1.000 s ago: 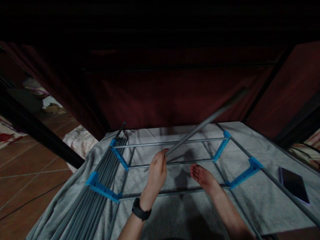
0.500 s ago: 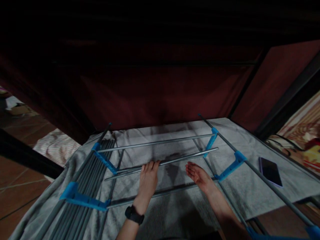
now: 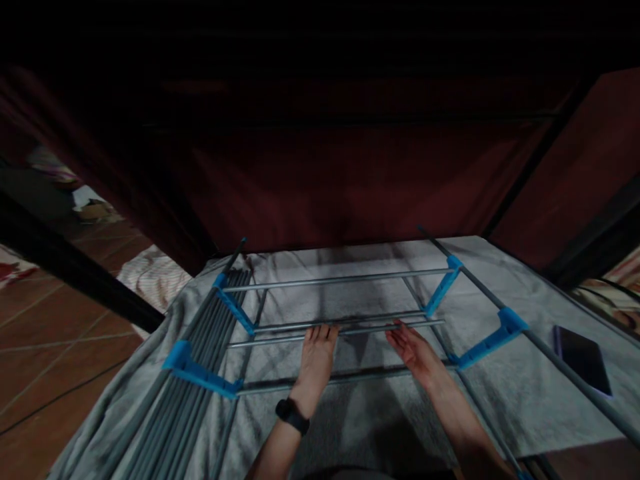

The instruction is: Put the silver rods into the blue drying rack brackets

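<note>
A loose grey metal tube [image 3: 275, 340] lies crosswise within a rack frame of grey tubes joined by blue plastic connectors [image 3: 200, 372]. My left hand [image 3: 317, 360] is closed over the tube near its middle, with a dark band at the wrist. Toward the tube's right end, the fingers of my right hand [image 3: 413, 353] curl around it from below, palm turned inward. Just beyond runs a fixed crossbar [image 3: 295, 326] between two far connectors, close to the loose tube. Another blue connector [image 3: 493, 340] stands right of my right hand.
Several grey tubes [image 3: 200, 373] lie bundled at the left on a pale grey cloth [image 3: 370, 293]. A phone [image 3: 583, 360] rests at the right. A dark red wooden panel [image 3: 340, 187] rises behind, and tiled floor [image 3: 70, 320] shows at left.
My right hand has come up to the tube and taken hold of its right part. The tube has gone from slanted to nearly parallel with the crossbar. The view has shifted left.
</note>
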A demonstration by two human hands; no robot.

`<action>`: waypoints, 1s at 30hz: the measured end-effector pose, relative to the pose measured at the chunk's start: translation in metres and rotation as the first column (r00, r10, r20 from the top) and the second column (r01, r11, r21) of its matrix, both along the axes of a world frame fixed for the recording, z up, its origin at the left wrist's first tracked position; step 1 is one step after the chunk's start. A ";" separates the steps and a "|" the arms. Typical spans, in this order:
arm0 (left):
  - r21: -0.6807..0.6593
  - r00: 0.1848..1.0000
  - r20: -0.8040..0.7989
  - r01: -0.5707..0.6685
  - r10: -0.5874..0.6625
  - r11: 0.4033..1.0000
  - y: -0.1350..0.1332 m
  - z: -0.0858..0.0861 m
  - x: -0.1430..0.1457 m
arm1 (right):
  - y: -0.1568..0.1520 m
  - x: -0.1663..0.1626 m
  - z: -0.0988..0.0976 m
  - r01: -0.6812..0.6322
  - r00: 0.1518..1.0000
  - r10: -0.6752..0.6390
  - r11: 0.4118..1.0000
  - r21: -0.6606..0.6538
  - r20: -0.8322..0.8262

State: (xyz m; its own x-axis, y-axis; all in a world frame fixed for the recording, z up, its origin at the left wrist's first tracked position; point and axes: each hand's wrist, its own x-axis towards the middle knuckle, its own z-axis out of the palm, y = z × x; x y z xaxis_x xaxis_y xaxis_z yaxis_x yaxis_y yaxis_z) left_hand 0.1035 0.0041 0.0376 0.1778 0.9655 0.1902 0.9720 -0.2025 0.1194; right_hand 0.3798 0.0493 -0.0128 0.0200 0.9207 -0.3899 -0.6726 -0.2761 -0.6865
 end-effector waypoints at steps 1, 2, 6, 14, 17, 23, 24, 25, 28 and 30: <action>0.013 1.000 -0.004 0.000 0.000 1.000 -0.002 -0.002 0.001 | 0.002 0.003 -0.004 0.030 1.000 -0.030 0.999 -0.020 0.003; 0.042 1.000 -0.009 0.000 0.000 0.999 -0.004 -0.004 0.001 | 0.003 0.006 -0.008 0.061 0.998 -0.061 0.997 -0.040 0.002; 0.222 1.000 0.010 0.007 -0.009 0.975 -0.016 -0.019 0.001 | 0.009 0.024 -0.020 0.155 0.988 -0.156 0.983 -0.101 -0.009; 0.271 0.876 0.478 -0.083 -0.059 0.959 -0.038 -0.035 -0.003 | 0.008 0.045 -0.012 0.223 0.975 -0.213 0.943 -0.246 0.069; 0.112 0.602 0.798 -0.213 0.039 0.971 -0.034 -0.038 -0.004 | 0.004 0.046 -0.006 0.226 0.972 -0.200 0.944 -0.239 0.127; -0.313 -0.240 0.938 -0.288 0.248 0.905 -0.028 -0.043 -0.014 | -0.001 0.047 -0.008 0.236 0.960 -0.190 0.944 -0.231 0.204; -0.352 -0.338 0.906 -0.265 0.255 0.898 -0.030 -0.042 -0.017 | 0.000 0.048 -0.009 0.234 0.959 -0.187 0.946 -0.224 0.213; -0.381 -0.432 0.866 -0.244 0.251 0.892 -0.032 -0.041 -0.021 | 0.000 0.049 -0.010 0.232 0.957 -0.182 0.947 -0.220 0.227; -0.442 -0.642 0.733 -0.200 0.224 0.875 -0.036 -0.033 -0.033 | 0.002 0.050 -0.006 0.218 0.959 -0.165 0.949 -0.230 0.229; -0.466 -0.706 0.679 -0.202 0.202 0.862 -0.036 -0.026 -0.042 | 0.001 0.049 0.000 0.212 0.964 -0.163 0.948 -0.236 0.210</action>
